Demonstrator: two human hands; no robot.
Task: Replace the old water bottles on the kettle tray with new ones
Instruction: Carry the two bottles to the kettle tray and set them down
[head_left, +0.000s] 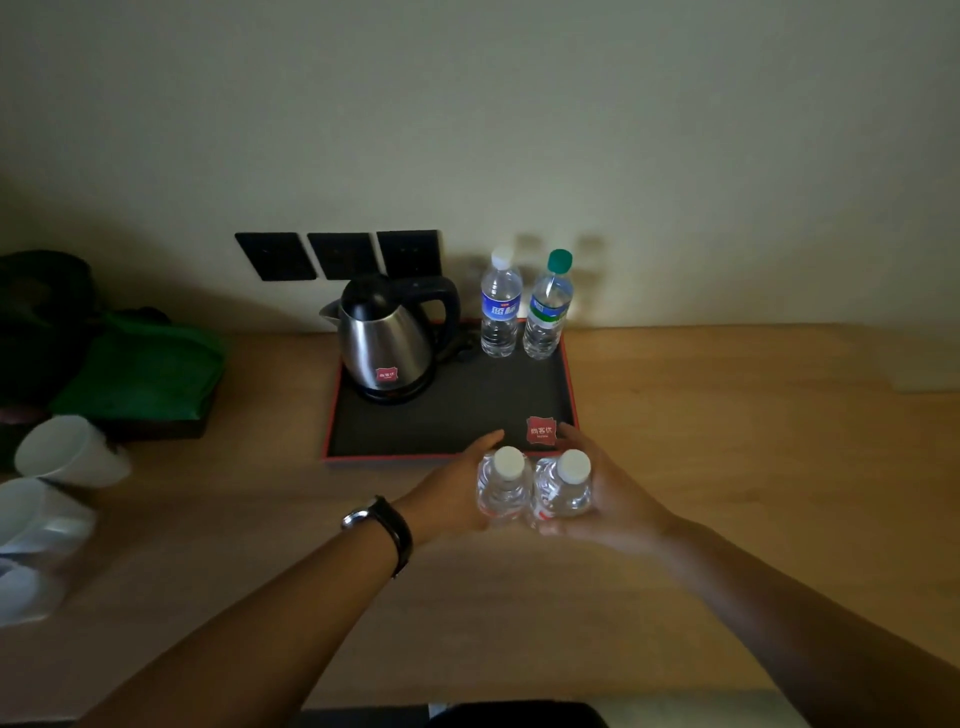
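Kettle tray (447, 410): kettle (387, 338) plus two old bottles (500, 312) at the back right, not yet removed | your left hand (457, 493) and right hand (608, 493) each wrap one new bottle (506, 486) (white caps), side by side at the tray's near edge | swap still ahead.

The room was dim, w/ dark corners. A soft light fell on the wall (519, 130) in the middle. The blue-label bottle (501, 304) & green-cap bottle (548, 306) cast fuzzy gray shadows on the wall behind them. The kettle (387, 338) had a pale shine on its side. The white cups (67, 452) at the left edge looked blurry & stretched.
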